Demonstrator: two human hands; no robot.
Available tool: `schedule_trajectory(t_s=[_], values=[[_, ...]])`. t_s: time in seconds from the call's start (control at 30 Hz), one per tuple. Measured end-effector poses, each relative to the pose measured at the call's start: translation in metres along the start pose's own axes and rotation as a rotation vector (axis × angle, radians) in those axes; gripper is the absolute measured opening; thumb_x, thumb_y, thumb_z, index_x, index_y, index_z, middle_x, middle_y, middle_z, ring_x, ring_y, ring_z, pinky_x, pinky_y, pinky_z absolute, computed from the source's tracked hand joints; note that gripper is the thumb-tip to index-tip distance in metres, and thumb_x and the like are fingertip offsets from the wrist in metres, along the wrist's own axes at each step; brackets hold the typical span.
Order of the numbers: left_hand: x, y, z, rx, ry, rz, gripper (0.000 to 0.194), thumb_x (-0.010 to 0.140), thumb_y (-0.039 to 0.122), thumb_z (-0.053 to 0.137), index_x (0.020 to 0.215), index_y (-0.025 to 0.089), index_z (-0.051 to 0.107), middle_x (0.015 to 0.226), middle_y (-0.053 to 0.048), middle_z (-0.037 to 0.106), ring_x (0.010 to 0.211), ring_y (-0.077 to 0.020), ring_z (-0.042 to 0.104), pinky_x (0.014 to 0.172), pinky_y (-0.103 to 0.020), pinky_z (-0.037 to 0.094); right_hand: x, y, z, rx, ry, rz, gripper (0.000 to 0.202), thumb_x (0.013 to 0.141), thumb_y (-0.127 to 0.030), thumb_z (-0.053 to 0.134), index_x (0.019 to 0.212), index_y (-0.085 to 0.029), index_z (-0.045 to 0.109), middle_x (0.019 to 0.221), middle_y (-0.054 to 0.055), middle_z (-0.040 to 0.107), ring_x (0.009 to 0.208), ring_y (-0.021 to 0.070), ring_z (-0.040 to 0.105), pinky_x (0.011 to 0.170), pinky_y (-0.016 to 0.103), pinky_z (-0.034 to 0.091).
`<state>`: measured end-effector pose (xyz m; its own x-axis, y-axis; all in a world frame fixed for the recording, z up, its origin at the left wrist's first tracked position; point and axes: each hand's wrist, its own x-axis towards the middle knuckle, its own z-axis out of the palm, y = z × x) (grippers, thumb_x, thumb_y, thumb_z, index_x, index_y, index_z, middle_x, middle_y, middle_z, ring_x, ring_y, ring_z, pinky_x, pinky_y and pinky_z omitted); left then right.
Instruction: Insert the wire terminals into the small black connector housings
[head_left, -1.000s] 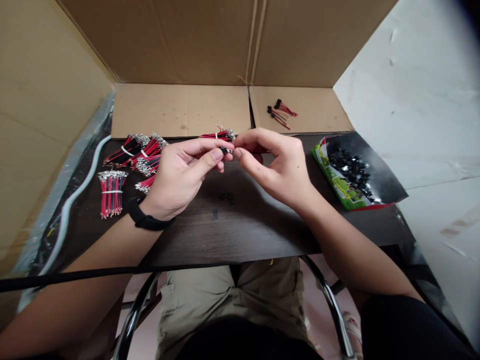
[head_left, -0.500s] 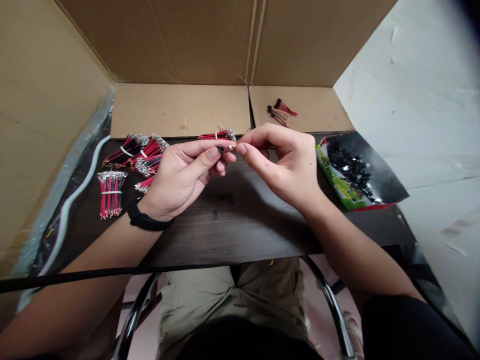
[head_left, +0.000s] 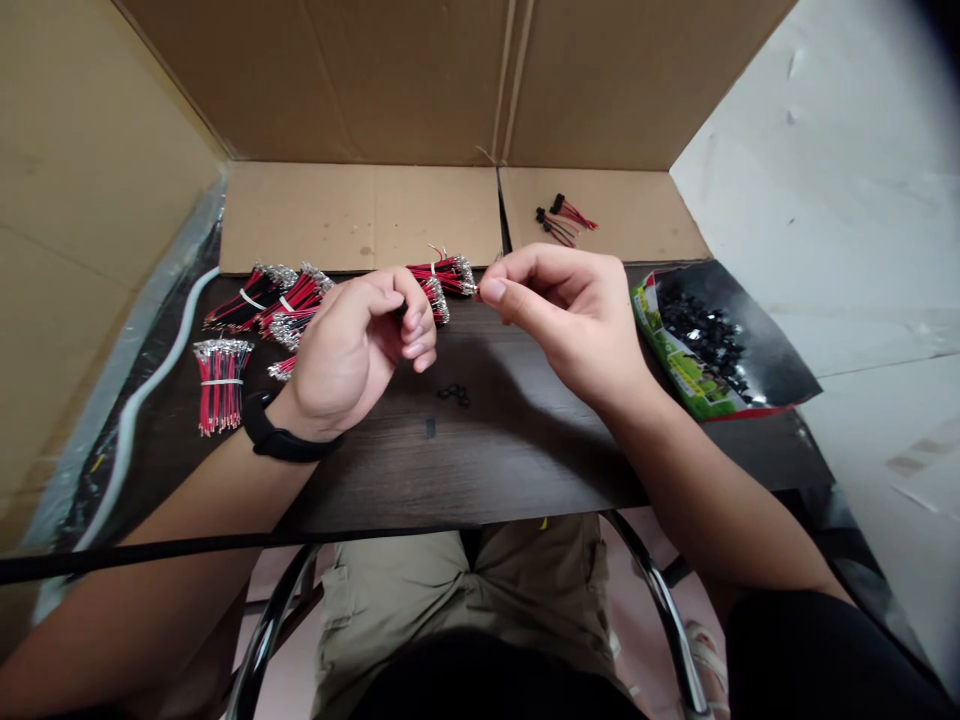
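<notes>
My left hand (head_left: 360, 345) is closed around a small black connector (head_left: 402, 309), mostly hidden by the curled fingers. Thumb and forefinger of my right hand (head_left: 566, 310) pinch a thin red wire, whose tip (head_left: 478, 291) barely shows. A gap separates the two hands. Behind them lie tied bundles of red and black wires (head_left: 450, 272) with silvery ends. More tied bundles (head_left: 221, 385) are left of my left hand. Several small black pieces (head_left: 454, 394) rest on the dark table (head_left: 480, 465) between my forearms.
An opened bag (head_left: 701, 335) full of black connectors lies to the right. Wires with black connectors (head_left: 564, 218) rest on the cardboard (head_left: 622, 215) at the back. A white cable (head_left: 135, 410) runs along the left side; cardboard walls rise behind and left.
My left hand has drawn back leftward from my right fingertips, and its fingers have curled over the black connector. My right hand has stayed nearly in place.
</notes>
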<state>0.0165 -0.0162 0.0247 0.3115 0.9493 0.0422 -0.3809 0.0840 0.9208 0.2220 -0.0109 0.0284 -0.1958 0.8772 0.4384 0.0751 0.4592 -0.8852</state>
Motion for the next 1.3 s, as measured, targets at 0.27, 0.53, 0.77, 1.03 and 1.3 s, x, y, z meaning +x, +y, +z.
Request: schedule_trajectory(t_s=[0.27,0.53,0.77,1.03,1.3], values=[[0.004,-0.009,-0.003,0.193,0.038,0.024,0.003,0.089,0.019,0.080,0.092,0.017,0.081,0.082,-0.007,0.065,0.065,-0.0144,0.056,0.056,-0.027,0.049,0.000,0.004,0.001,-0.067,-0.040,-0.005,0.038,0.100,-0.055,0.073,0.094,-0.018,0.077,0.086,0.003,0.072,0.078,0.0141,0.064,0.073,0.028,0.055],[-0.005,-0.011,0.000,0.425,0.146,0.244,0.011,0.092,0.032,0.087,0.098,0.023,0.086,0.091,-0.005,0.072,0.066,-0.0137,0.055,0.060,-0.030,0.049,-0.003,0.002,0.005,-0.171,0.000,-0.085,0.035,0.100,-0.049,0.075,0.090,-0.016,0.079,0.083,0.003,0.074,0.071,0.0122,0.057,0.066,0.027,0.048],[-0.010,-0.012,0.005,0.634,0.207,0.428,0.004,0.097,0.031,0.085,0.097,0.027,0.085,0.096,-0.003,0.076,0.086,-0.0180,0.066,0.078,-0.033,0.055,-0.001,0.004,0.005,-0.062,-0.075,-0.013,0.041,0.098,-0.055,0.076,0.086,-0.016,0.076,0.077,0.001,0.069,0.070,0.0119,0.056,0.067,0.027,0.047],[-0.011,-0.012,0.005,0.639,0.212,0.446,0.008,0.096,0.030,0.086,0.103,0.028,0.087,0.102,-0.003,0.079,0.087,-0.0189,0.069,0.081,-0.035,0.057,0.001,0.004,0.003,0.074,-0.120,0.114,0.029,0.098,-0.037,0.076,0.077,-0.017,0.071,0.070,-0.002,0.065,0.067,0.0108,0.053,0.067,0.026,0.045],[-0.011,-0.013,0.003,0.649,0.245,0.459,0.005,0.096,0.033,0.086,0.100,0.029,0.088,0.098,-0.002,0.080,0.095,-0.0219,0.074,0.089,-0.037,0.061,0.001,0.007,0.005,0.139,-0.136,0.152,0.033,0.094,-0.048,0.082,0.089,-0.016,0.074,0.076,0.000,0.071,0.069,0.0109,0.061,0.069,0.026,0.053]])
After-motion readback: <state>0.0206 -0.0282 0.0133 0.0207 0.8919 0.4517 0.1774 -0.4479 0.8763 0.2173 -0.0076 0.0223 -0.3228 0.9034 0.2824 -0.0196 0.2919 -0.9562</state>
